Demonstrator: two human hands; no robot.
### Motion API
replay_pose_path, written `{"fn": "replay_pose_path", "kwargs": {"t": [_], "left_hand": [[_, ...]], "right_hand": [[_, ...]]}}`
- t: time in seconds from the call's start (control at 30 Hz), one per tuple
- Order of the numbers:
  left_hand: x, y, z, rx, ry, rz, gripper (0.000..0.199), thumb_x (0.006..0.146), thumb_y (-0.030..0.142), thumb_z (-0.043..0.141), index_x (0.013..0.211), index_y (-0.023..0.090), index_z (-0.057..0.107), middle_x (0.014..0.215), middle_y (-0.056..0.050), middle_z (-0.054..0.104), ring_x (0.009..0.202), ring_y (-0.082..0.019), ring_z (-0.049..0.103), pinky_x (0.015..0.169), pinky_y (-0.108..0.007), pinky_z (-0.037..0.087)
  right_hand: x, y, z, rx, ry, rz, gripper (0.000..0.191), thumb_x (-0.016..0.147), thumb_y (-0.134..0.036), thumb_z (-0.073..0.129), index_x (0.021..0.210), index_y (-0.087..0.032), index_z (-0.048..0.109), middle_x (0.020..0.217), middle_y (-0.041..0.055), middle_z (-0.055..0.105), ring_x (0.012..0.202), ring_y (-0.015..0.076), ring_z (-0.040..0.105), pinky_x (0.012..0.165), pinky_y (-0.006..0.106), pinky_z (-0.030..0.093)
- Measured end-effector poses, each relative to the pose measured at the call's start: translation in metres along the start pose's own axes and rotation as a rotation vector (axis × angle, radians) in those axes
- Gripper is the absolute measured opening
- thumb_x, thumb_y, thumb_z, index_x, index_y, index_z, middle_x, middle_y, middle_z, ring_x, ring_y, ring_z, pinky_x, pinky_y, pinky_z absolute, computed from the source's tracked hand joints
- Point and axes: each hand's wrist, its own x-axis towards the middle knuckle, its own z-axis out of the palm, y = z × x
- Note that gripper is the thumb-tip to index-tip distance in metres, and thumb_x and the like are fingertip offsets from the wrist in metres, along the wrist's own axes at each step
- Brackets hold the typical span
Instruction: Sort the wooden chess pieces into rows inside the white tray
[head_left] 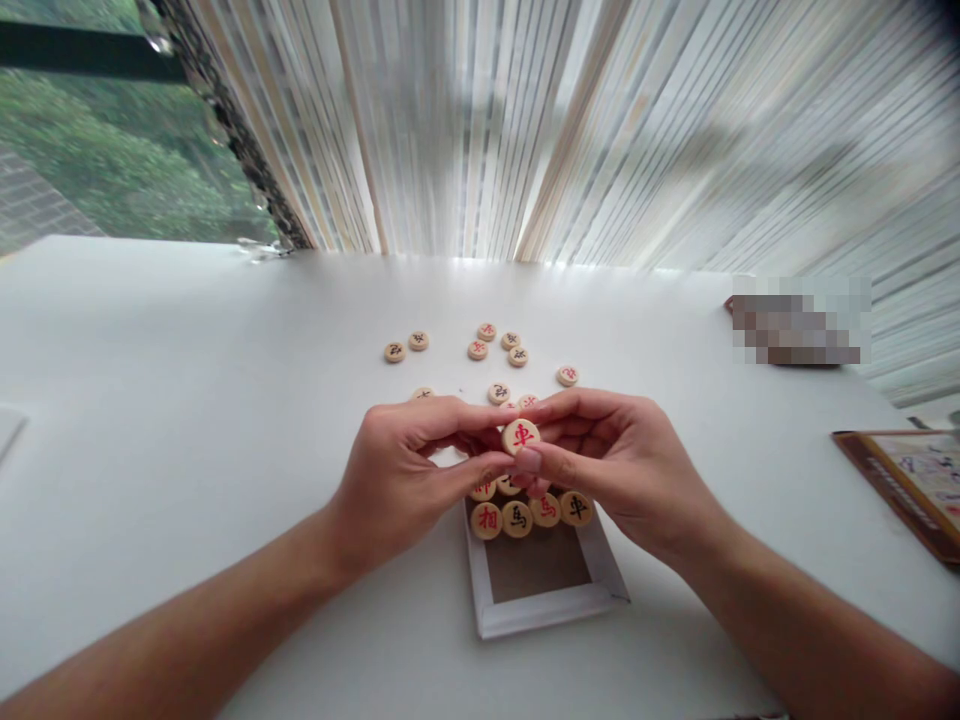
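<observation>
A round wooden piece with a red character (521, 437) is pinched between both hands, above a shallow white-edged box (551, 609). My left hand (420, 470) touches its left side with thumb and fingertips. From the right, my right hand (615, 460) grips the same piece, thumb at its lower edge. In the box below, a row holds a red-marked piece (487, 520), a black-marked piece (517, 518), another red one (546, 509) and another black one (576, 508). Further pieces behind that row are partly hidden by my hands.
Several loose pieces lie on the white table (187, 400) beyond my hands, among them a red-marked one (568, 376) and a black-marked one (395, 352). A brown-edged printed box lid (907, 490) rests at the right. Striped curtains (465, 130) hang behind the table.
</observation>
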Motion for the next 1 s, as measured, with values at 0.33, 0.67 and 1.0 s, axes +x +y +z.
{"fn": "replay_pose_path", "kwargs": {"t": [0.33, 0.67, 1.0], "left_hand": [[-0.0025, 0.0016, 0.0011, 0.188, -0.037, 0.18, 0.028, 0.087, 0.01, 0.084, 0.111, 0.025, 0.084, 0.089, -0.001, 0.084, 0.072, -0.014, 0.076, 0.07, -0.023, 0.062], [-0.0022, 0.0056, 0.0018, 0.108, -0.022, 0.014, 0.017, 0.087, 0.024, 0.087, 0.104, 0.027, 0.086, 0.089, -0.004, 0.085, 0.075, -0.021, 0.078, 0.071, -0.03, 0.064], [-0.0004, 0.0067, 0.0009, 0.074, 0.022, -0.012, 0.022, 0.087, 0.023, 0.088, 0.109, 0.022, 0.086, 0.093, -0.006, 0.086, 0.079, -0.019, 0.079, 0.074, -0.027, 0.065]], "right_hand": [[-0.0042, 0.0014, 0.0018, -0.11, 0.043, 0.0, 0.029, 0.062, -0.02, 0.105, 0.076, -0.015, 0.08, 0.066, 0.0037, 0.079, 0.052, 0.011, 0.069, 0.049, 0.016, 0.056], [-0.0039, -0.006, -0.0012, -0.174, -0.03, -0.003, 0.027, 0.078, -0.038, 0.096, 0.076, -0.017, 0.079, 0.06, 0.0017, 0.073, 0.051, 0.0124, 0.064, 0.051, 0.022, 0.053], [-0.0029, -0.0042, -0.0011, -0.04, -0.078, 0.059, 0.028, 0.072, -0.025, 0.101, 0.091, -0.017, 0.082, 0.074, 0.0009, 0.077, 0.061, 0.01, 0.069, 0.061, 0.019, 0.059]]}}
